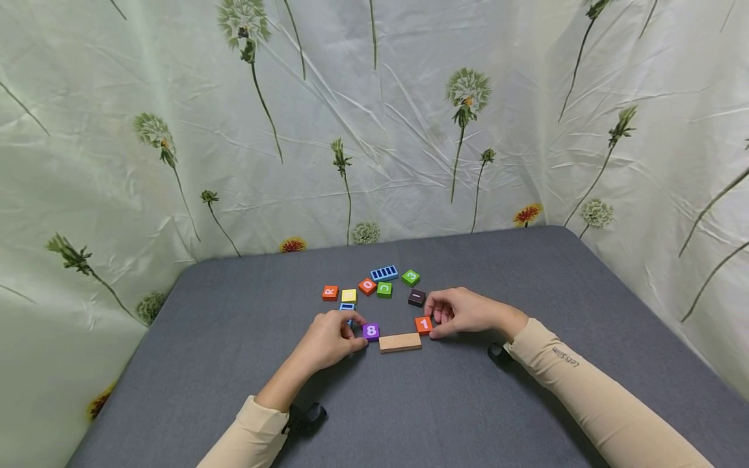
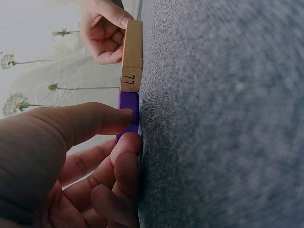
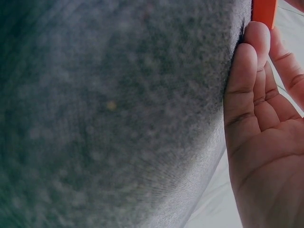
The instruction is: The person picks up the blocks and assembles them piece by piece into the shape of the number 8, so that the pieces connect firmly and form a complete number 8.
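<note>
My left hand (image 1: pixel 330 340) pinches a purple block marked 8 (image 1: pixel 371 331) between thumb and fingers. In the left wrist view, the purple block (image 2: pixel 127 107) stands against the end of a plain wooden block (image 2: pixel 132 47) stamped with dark characters. That wooden block (image 1: pixel 400 342) lies flat between both hands in the head view. On its other side, my right hand (image 1: pixel 468 313) holds an orange block marked 1 (image 1: pixel 424 325) at its right edge. Only part of the orange block (image 3: pixel 263 13) shows in the right wrist view, at the fingertips.
Behind the hands lie several small blocks: an orange-red R (image 1: pixel 330 293), a yellow one (image 1: pixel 349 296), an orange 0 (image 1: pixel 367 286), two green ones (image 1: pixel 384 290), a dark one (image 1: pixel 417 298) and blue slotted pieces (image 1: pixel 384 273). A grey cloth covers the table (image 1: pixel 409 416); a floral curtain (image 1: pixel 386 130) hangs behind.
</note>
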The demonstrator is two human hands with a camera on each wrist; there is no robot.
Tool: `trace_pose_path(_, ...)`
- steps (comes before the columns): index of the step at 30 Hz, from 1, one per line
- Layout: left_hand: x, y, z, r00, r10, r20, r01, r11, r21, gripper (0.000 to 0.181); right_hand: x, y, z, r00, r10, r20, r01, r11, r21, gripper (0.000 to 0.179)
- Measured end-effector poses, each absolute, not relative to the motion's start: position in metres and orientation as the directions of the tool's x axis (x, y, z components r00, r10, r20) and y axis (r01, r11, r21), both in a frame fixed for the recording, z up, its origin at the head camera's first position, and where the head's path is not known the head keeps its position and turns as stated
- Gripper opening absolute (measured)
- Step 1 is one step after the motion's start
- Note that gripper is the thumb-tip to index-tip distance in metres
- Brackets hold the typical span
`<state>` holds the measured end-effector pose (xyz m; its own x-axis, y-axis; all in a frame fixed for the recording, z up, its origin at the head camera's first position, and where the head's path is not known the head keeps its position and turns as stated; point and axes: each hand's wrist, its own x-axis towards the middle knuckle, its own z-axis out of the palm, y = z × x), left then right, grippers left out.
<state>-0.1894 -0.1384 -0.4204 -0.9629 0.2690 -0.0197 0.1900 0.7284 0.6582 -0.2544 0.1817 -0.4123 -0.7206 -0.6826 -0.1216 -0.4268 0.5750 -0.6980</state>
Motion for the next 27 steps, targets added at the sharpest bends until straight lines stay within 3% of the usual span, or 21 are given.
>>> trace_pose_path(27,-0.1898,-0.1389,-0.4202,-0.960,0.278,-0.035,0.186,0.726,0.662,0.023,-0.2571,0.1824,-0.4147,-0.712,-0.690,-0.127,-0.429,0.572,-0.699,0.032)
